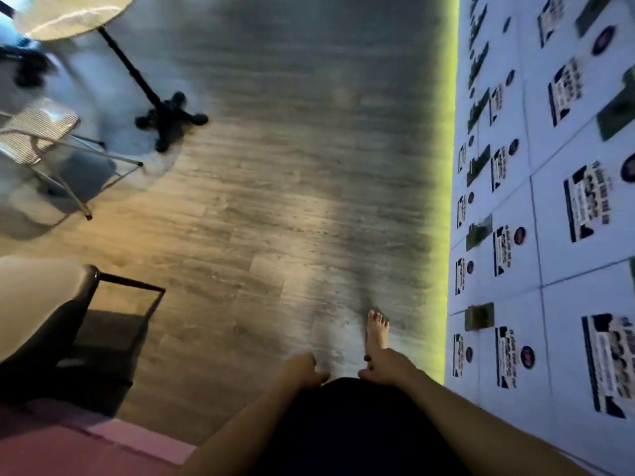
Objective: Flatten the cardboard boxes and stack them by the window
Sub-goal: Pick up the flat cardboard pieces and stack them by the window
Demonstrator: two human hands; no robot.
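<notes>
Hanging loosely curled, left hand (pixel 304 369) and right hand (pixel 386 367) apparently hold nothing above the floor (pixel 275 201).

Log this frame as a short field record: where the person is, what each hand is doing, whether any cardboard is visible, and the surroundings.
place: wood-look floor, beside a wall of stacked printed boxes
left hand: fingers loosely curled, no grip on anything
right hand: fingers loosely curled, holds nothing
foot: bare, stepping forward
flattened cardboard: none in view
furniture: round pedestal table, wire chair, dark seat
image: motion-blurred
</notes>
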